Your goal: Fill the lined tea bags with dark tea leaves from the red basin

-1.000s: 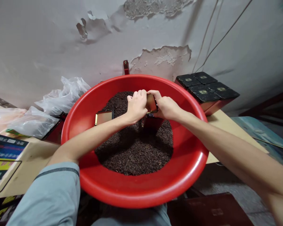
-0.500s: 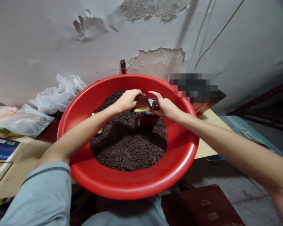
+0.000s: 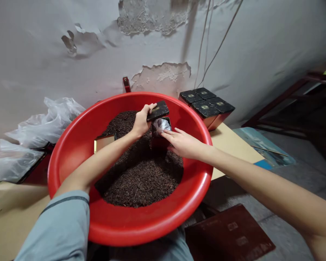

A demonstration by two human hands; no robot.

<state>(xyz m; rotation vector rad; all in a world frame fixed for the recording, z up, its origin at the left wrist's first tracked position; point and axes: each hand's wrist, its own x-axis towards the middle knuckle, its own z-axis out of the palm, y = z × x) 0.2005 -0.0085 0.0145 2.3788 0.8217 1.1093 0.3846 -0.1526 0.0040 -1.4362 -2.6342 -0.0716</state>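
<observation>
My left hand point(image 3: 142, 122) is closed on the edge of a black tin lid point(image 3: 160, 110), holding it tilted just above an uncovered tin point(image 3: 161, 142). Bunched clear plastic bag point(image 3: 162, 125) fills the mouth of this tin, which stands on dark, dried, tea-like leaves point(image 3: 141, 183) inside a big red basin point(image 3: 149, 232). With fingers stretched out, my right hand point(image 3: 183, 143) touches the bag at the tin's near right rim. Left of my left forearm, a box-like piece with a gold edge point(image 3: 104, 142) rests in the basin, partly hidden by the arm.
Several black-lidded tins point(image 3: 206, 105) stand together behind the basin on the right, on a tan tabletop point(image 3: 230, 145). Clear plastic bags point(image 3: 51, 121) lie at the left. A dark red stool point(image 3: 230, 235) is below right, and a peeling wall point(image 3: 97, 72) rises behind.
The lid in my left hand has turned so its black top shows, and it has moved up. My right hand has come down onto the bag. The view has shifted right.
</observation>
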